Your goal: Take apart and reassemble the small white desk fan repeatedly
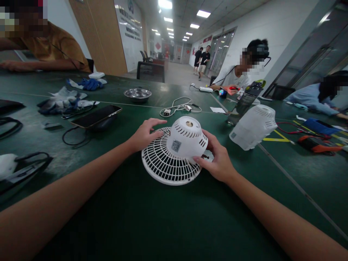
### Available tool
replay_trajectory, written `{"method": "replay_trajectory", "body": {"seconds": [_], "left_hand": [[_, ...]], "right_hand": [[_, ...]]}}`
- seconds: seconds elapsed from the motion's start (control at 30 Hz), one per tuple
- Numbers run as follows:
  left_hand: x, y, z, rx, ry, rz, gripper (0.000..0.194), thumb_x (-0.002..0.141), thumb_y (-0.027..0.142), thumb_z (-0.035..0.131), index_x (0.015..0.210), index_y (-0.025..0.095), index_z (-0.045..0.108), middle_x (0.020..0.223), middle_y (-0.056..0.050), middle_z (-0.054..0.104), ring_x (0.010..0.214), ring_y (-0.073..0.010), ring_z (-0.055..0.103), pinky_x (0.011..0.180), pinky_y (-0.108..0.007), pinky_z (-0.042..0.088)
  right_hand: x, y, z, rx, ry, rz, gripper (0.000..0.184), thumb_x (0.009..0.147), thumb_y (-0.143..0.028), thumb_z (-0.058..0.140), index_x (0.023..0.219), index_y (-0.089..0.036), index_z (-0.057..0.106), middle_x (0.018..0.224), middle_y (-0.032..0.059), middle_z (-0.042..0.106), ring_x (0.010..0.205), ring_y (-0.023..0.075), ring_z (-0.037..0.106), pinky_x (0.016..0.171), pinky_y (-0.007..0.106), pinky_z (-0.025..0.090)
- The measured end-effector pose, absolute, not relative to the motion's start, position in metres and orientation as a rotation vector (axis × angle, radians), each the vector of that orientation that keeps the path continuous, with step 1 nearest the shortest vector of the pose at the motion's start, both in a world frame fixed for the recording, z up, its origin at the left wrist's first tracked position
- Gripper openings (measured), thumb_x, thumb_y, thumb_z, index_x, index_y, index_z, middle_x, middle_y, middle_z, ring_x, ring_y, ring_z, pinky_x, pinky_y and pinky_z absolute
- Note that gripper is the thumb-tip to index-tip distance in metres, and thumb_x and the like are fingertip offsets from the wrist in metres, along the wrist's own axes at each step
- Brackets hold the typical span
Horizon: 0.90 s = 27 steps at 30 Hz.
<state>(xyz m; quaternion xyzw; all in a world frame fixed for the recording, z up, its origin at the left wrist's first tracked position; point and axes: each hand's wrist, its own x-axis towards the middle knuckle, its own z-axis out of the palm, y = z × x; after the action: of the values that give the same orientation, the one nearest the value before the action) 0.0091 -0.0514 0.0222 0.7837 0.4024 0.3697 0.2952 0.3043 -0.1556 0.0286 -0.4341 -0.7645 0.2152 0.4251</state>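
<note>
While the right grip (219, 159) clasps the white housing (187, 139), the left grip (144, 136), loosely spread, perhaps touches the grille (165, 165) beneath it.

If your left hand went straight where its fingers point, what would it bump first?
The left hand would probably bump the white housing, though depth is hard to judge.

Ceiling lights (203, 13) shine above a white wall (280, 23) and grey floor (181, 77).
</note>
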Motion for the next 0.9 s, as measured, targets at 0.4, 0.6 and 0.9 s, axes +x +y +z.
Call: {"method": "replay_trajectory", "body": {"seconds": [0.4, 0.6, 0.9], "left_hand": [[0.037, -0.085, 0.061, 2.436, 0.666, 0.681, 0.075, 0.066, 0.056, 0.084, 0.127, 0.019, 0.063, 0.127, -0.014, 0.068, 0.115, -0.0343, 0.063, 0.098, -0.05, 0.048], [0.039, -0.089, 0.059, 2.273, 0.563, 0.692, 0.08, 0.062, 0.046, 0.088, 0.135, 0.026, 0.06, 0.134, -0.012, 0.065, 0.126, -0.0376, 0.058, 0.105, -0.056, 0.044], [0.042, -0.092, 0.064, 2.175, 0.492, 0.633, 0.074, 0.066, 0.04, 0.087, 0.134, 0.027, 0.06, 0.132, -0.01, 0.067, 0.12, -0.0351, 0.063, 0.1, -0.053, 0.049]], "right_hand": [[0.312, -0.155, 0.033, -0.985, -2.02, 0.422, 0.078, 0.078, -0.057, 0.073, 0.144, -0.026, 0.045, 0.123, 0.01, 0.067, 0.101, 0.0294, 0.067, 0.087, 0.046, 0.058], [0.313, -0.157, 0.033, -0.944, -2.113, 0.419, 0.084, 0.081, -0.053, 0.071, 0.153, -0.031, 0.033, 0.144, 0.0109, 0.056, 0.12, 0.0346, 0.06, 0.101, 0.055, 0.05], [0.303, -0.159, 0.032, -1.021, -2.023, 0.501, 0.098, 0.073, -0.048, 0.083, 0.154, -0.035, 0.03, 0.142, 0.0096, 0.057, 0.12, 0.0359, 0.06, 0.102, 0.062, 0.049]]}}
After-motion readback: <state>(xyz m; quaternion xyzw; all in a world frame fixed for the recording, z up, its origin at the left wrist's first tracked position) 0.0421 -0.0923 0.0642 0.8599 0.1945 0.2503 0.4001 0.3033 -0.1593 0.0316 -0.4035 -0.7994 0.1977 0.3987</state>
